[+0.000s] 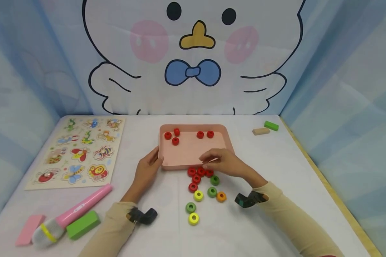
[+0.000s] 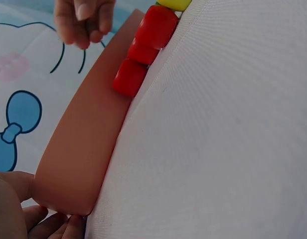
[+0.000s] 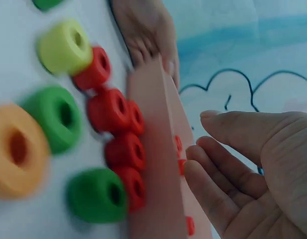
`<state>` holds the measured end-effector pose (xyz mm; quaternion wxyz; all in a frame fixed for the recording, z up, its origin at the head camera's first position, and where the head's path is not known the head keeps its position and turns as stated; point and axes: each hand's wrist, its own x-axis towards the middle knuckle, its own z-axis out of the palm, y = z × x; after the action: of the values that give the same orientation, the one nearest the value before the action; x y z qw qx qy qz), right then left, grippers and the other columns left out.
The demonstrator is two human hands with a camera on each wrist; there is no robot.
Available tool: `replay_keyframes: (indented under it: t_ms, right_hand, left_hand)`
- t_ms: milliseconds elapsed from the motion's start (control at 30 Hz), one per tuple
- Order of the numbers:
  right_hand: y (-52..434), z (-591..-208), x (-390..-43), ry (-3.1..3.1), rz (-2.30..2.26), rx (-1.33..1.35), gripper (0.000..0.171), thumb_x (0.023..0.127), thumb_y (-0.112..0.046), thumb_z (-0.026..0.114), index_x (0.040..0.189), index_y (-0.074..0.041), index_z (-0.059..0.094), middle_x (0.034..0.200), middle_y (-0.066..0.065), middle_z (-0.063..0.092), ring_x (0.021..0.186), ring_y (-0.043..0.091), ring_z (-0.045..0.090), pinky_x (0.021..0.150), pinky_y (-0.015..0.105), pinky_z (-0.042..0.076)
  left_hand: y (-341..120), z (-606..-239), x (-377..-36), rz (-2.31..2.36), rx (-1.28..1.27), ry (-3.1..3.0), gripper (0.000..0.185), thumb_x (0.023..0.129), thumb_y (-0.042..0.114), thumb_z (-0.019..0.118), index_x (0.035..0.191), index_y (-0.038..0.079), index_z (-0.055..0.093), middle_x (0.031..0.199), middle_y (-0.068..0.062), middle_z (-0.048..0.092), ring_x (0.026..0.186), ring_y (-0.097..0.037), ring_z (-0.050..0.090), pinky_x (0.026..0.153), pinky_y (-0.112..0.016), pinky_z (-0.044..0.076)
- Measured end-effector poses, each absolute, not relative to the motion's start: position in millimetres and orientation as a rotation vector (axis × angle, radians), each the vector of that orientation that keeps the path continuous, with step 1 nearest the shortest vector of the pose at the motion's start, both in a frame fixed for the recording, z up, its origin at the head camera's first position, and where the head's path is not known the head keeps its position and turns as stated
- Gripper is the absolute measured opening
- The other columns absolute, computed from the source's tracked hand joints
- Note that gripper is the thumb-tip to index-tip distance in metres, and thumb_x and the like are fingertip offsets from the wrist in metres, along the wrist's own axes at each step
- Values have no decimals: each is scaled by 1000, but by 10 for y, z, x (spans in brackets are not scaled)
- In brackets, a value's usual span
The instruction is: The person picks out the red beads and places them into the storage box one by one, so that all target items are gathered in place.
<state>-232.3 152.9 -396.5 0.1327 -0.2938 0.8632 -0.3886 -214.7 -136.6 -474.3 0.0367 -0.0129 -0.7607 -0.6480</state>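
left hand gripping tray corner, red rings below right hand

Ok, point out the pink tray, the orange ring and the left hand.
pink tray [image 1: 193, 148], head view, bare floor of the tray.
orange ring [image 1: 221, 196], head view, its rim.
left hand [image 1: 148, 171], head view, back of the hand.

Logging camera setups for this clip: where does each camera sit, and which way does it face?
Head: worn high, looking forward and down at the pink tray, both hands and sleeves showing.
Left wrist: low at the table, looking along the tray's wall; left hand at its corner.
Right wrist: beside the open right hand, facing the red rings.
All three share the tray and red rings.
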Motion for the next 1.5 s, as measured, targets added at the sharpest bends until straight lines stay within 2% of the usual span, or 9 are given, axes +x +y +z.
replay_keyframes:
  t_ms: [200,500,700,1100,1500]
  right_hand:
    - [1437,-4079,-1963,2455,-1042,-1028,27,91,-14,72,117,-10,70,111,-1,66,102,15,60,90,31,54]
    - [1295,-4176,-1745,2626,-754,-1101,25,89,-18,75,113,-13,71,107,-7,63,97,9,56,85,25,52]
    - [1183,-4192,-1701,2723,-697,-1032,26,90,-22,74,114,-14,70,108,-6,62,98,8,54,87,25,51]
    - [983,-4176,-1725,2764,-567,-976,23,89,-18,75,111,-11,72,101,-5,61,90,8,54,78,20,51]
    - [1149,-4061,-1832,2748,-782,-958,30,88,-17,76,117,-14,70,108,-6,61,96,9,56,86,23,53]
  left_hand:
    - [-1394,-4738,-2152,-1997,-37,-2332,53,100,16,57,149,5,41,150,-10,43,135,-16,42,106,-25,39]
    - [-1358,-4728,-2144,-2009,-29,-2335,53,100,18,57,150,6,41,150,-9,43,135,-16,41,106,-25,39]
    - [-1345,-4729,-2146,-1995,-32,-2349,54,100,18,57,150,6,40,150,-10,42,135,-18,42,105,-25,40]
    - [-1344,-4779,-2168,-2033,-53,-2308,54,100,15,58,149,4,40,149,-13,43,135,-21,43,106,-27,40]
    - [-1357,-4755,-2158,-2018,-66,-2315,54,100,17,57,150,5,40,150,-11,42,135,-18,43,105,-25,40]
